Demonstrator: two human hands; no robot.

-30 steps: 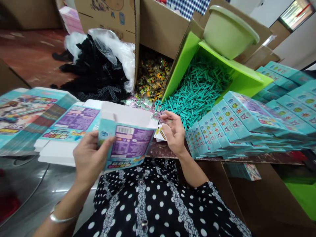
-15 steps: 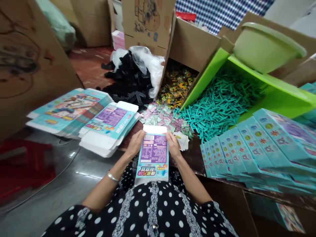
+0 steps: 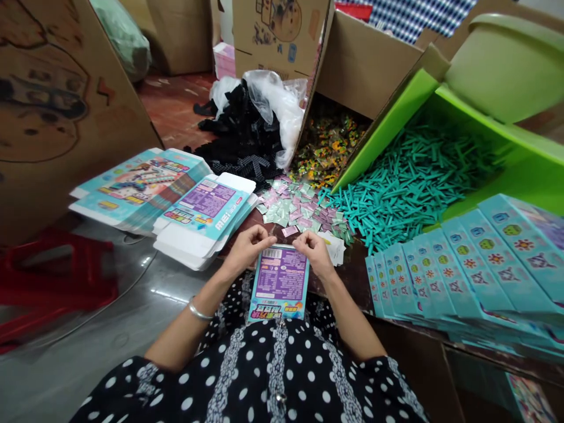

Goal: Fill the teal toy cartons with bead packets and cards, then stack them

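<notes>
A small teal and purple carton point(image 3: 280, 282) stands against my lap, its top end away from me. My left hand point(image 3: 248, 246) grips its top left corner and my right hand point(image 3: 313, 249) grips its top right corner, fingers curled over the end flap. Just beyond my hands lie small pink and green packets point(image 3: 296, 207) and a little pile of white cards point(image 3: 333, 247).
Flat unfolded cartons point(image 3: 203, 214) are stacked at the left. Finished teal boxes point(image 3: 462, 264) lie in a row at the right. Behind are teal sticks point(image 3: 405, 182) in a green bin, colourful packets point(image 3: 328, 144), black pieces in a plastic bag point(image 3: 244, 138), and cardboard boxes.
The carton went from my left hand alone to both hands, turned upright against my lap. Its white top flap, open half a second ago, is now folded down.
</notes>
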